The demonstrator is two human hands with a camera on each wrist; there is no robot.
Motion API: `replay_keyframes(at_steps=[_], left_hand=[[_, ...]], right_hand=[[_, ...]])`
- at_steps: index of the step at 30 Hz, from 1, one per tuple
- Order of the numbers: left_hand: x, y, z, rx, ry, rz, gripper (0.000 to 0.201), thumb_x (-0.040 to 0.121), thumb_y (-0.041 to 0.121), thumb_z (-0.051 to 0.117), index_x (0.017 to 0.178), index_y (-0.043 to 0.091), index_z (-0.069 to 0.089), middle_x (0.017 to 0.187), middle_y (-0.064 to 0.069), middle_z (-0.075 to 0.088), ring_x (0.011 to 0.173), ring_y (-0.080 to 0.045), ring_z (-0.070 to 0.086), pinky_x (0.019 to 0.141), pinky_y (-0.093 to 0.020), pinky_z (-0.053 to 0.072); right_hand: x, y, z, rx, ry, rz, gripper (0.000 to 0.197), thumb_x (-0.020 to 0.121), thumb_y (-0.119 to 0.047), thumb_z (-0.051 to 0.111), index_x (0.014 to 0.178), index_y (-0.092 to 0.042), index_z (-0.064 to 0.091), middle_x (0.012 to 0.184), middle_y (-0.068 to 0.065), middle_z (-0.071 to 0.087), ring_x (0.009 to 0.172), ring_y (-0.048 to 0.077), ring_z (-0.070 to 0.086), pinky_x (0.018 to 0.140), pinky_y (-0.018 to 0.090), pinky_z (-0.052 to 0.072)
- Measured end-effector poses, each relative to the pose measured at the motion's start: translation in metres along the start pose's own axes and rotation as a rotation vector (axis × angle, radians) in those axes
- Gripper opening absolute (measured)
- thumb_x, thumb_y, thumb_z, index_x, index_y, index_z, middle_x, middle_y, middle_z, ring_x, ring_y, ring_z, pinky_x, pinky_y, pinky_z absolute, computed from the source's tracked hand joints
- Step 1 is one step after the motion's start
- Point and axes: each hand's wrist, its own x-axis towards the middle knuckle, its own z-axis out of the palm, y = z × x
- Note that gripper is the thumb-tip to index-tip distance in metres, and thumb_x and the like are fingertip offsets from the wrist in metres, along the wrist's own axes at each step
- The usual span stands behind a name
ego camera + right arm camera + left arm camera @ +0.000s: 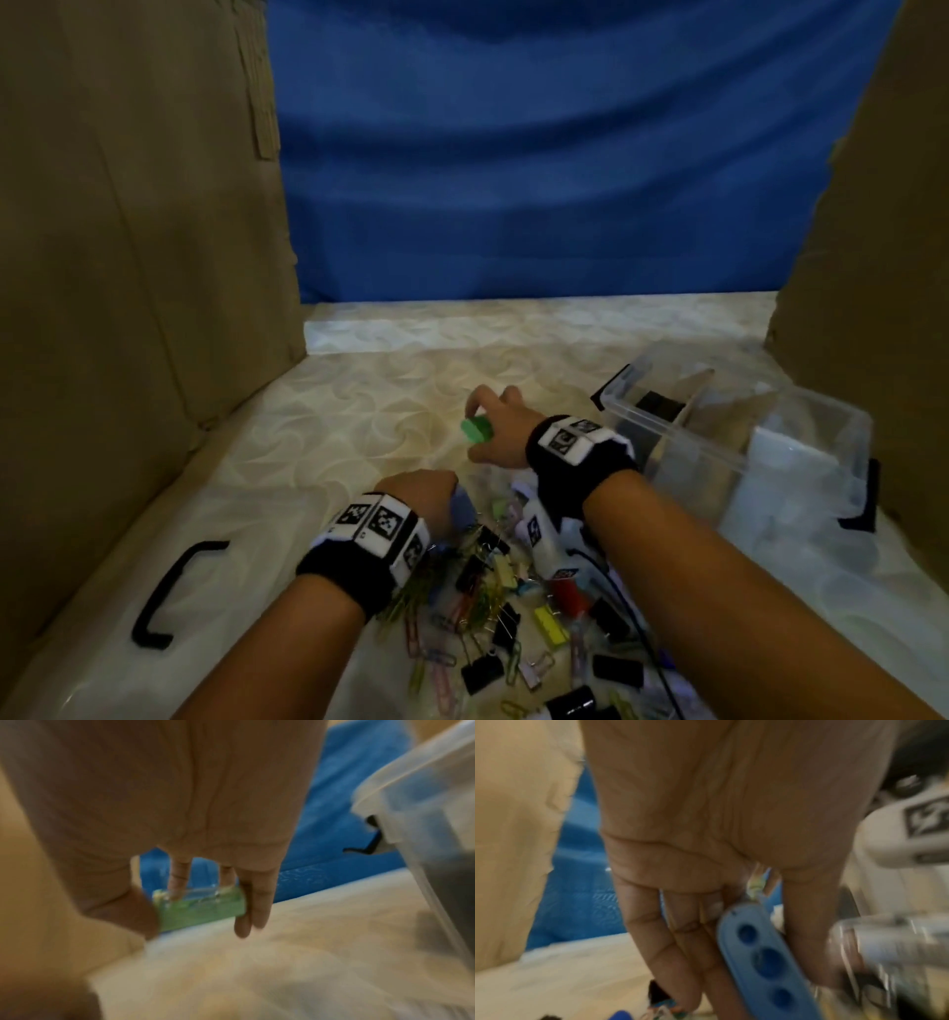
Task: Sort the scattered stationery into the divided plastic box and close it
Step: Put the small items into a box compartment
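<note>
My right hand (495, 434) pinches a green binder clip (476, 429), thumb one end, fingers the other, long axis crosswise. My left hand (421, 501) curls round a blue holed sharpener (762, 959) over the stationery pile (518, 606). The divided plastic box (739, 452) sits open to the right of the clip, near the table's right edge; right hand is nearer, open table (359, 426) between. Box lid not clearly seen.

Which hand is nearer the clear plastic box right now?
Right. The right hand, holding a green clip, is just left of the clear plastic box. The left hand, holding a blue item, sits farther left, over the stationery pile.
</note>
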Motion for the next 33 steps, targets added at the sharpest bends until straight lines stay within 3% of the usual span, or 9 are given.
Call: replay_keyframes(at_steps=[2, 7, 11, 16, 19, 21, 25, 29, 33], left_hand=[[-0.002, -0.002, -0.005, -0.092, 0.031, 0.021, 0.031, 0.083, 0.026, 0.063, 0.107, 0.014, 0.049, 0.110, -0.011, 0.060, 0.099, -0.029, 0.059, 0.080, -0.034, 0.045], [-0.009, -0.001, -0.015, -0.200, 0.108, 0.092, 0.030, 0.090, 0.022, 0.059, 0.115, 0.011, 0.047, 0.114, -0.011, 0.057, 0.085, -0.023, 0.049, 0.063, -0.028, 0.037], [-0.012, 0.008, -0.017, -0.254, 0.109, 0.145, 0.034, 0.093, 0.022, 0.056, 0.124, 0.014, 0.047, 0.125, -0.010, 0.055, 0.102, -0.027, 0.055, 0.075, -0.030, 0.040], [-0.014, 0.015, -0.013, -0.345, 0.084, 0.177, 0.036, 0.097, 0.027, 0.049, 0.130, 0.019, 0.037, 0.118, -0.015, 0.056, 0.092, -0.031, 0.058, 0.069, -0.032, 0.040], [-0.016, 0.016, -0.014, -0.402, 0.065, 0.168, 0.034, 0.099, 0.025, 0.044, 0.130, 0.018, 0.034, 0.113, -0.019, 0.056, 0.096, -0.037, 0.061, 0.070, -0.035, 0.043], [-0.018, 0.017, -0.015, -0.457, 0.064, 0.168, 0.034, 0.100, 0.022, 0.041, 0.132, 0.017, 0.031, 0.111, -0.015, 0.054, 0.093, -0.035, 0.060, 0.073, -0.038, 0.046], [-0.019, 0.015, -0.017, -0.521, 0.091, 0.168, 0.036, 0.100, 0.018, 0.040, 0.135, 0.016, 0.030, 0.113, -0.012, 0.047, 0.090, -0.026, 0.053, 0.080, -0.041, 0.049], [-0.019, 0.012, -0.018, -0.515, 0.093, 0.154, 0.043, 0.100, 0.020, 0.038, 0.141, 0.019, 0.025, 0.135, -0.018, 0.041, 0.108, -0.035, 0.056, 0.086, -0.042, 0.050], [-0.019, 0.011, -0.018, -0.548, 0.090, 0.153, 0.046, 0.100, 0.020, 0.038, 0.143, 0.019, 0.023, 0.138, -0.018, 0.038, 0.109, -0.038, 0.056, 0.086, -0.045, 0.051]], right_hand=[[-0.008, 0.007, -0.020, 0.167, 0.054, -0.003, 0.034, 0.084, -0.026, 0.063, 0.112, -0.023, 0.045, 0.116, 0.005, 0.030, 0.089, 0.030, 0.051, 0.078, 0.036, 0.046], [-0.030, 0.047, -0.069, 0.254, 0.204, 0.118, 0.018, 0.089, -0.025, 0.053, 0.106, -0.023, 0.049, 0.122, 0.009, 0.036, 0.101, 0.033, 0.055, 0.090, 0.039, 0.048], [-0.040, 0.077, -0.099, 0.164, 0.311, 0.338, 0.035, 0.089, -0.032, 0.049, 0.119, -0.015, 0.043, 0.127, 0.012, 0.034, 0.113, 0.035, 0.048, 0.098, 0.042, 0.043], [-0.038, 0.100, -0.107, -0.121, 0.218, 0.485, 0.062, 0.085, -0.042, 0.059, 0.135, -0.012, 0.036, 0.138, 0.017, 0.038, 0.124, 0.037, 0.046, 0.105, 0.047, 0.040], [-0.033, 0.107, -0.105, -0.258, 0.100, 0.518, 0.065, 0.085, -0.036, 0.064, 0.138, -0.011, 0.035, 0.137, 0.015, 0.048, 0.121, 0.034, 0.052, 0.101, 0.040, 0.045], [-0.025, 0.112, -0.105, -0.313, 0.022, 0.482, 0.054, 0.083, -0.023, 0.068, 0.133, -0.023, 0.049, 0.132, 0.010, 0.055, 0.115, 0.031, 0.058, 0.089, 0.032, 0.048], [-0.005, 0.127, -0.106, -0.353, -0.098, 0.437, 0.042, 0.071, -0.021, 0.068, 0.100, -0.051, 0.068, 0.098, -0.008, 0.066, 0.087, 0.026, 0.067, 0.080, 0.038, 0.059], [0.049, 0.174, -0.096, -0.495, -0.131, 0.572, 0.088, 0.023, -0.059, 0.082, 0.109, -0.052, 0.061, 0.101, -0.009, 0.068, 0.078, 0.030, 0.067, 0.073, 0.051, 0.056], [0.106, 0.226, -0.096, -0.435, -0.151, 0.575, 0.097, 0.008, -0.059, 0.086, 0.101, -0.058, 0.061, 0.105, -0.013, 0.066, 0.084, 0.032, 0.066, 0.074, 0.056, 0.053]])
